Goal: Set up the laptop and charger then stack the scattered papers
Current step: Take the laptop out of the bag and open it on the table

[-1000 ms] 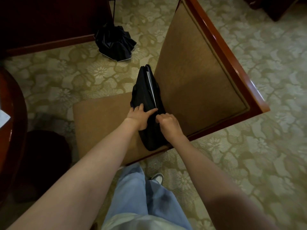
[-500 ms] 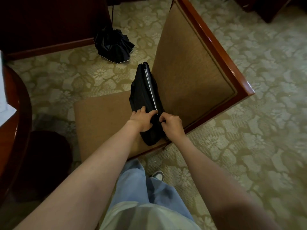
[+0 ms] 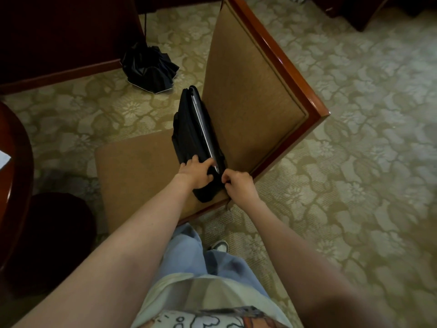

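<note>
A black laptop bag [image 3: 189,129] stands on edge on the chair seat, leaning against the chair back. The silver edge of a laptop [image 3: 203,129] shows in its open top. My left hand [image 3: 196,174] grips the near end of the bag, thumb across its top. My right hand [image 3: 238,184] has its fingers curled and pinches the bag's edge at the near corner, likely the zipper pull; the pull itself is hidden. A white paper corner [image 3: 3,158] lies on the table at the far left.
The padded wooden chair [image 3: 257,91] faces left on patterned carpet. A folded black umbrella [image 3: 149,67] lies on the floor behind it. A dark round wooden table edge [image 3: 16,162] is at left, with a dark stool [image 3: 54,235] under it. Dark furniture fills the upper left.
The view has shifted slightly. My right hand has slid a little toward me and right along the bag's edge, and more of the laptop's silver edge shows. The left hand keeps its grip.
</note>
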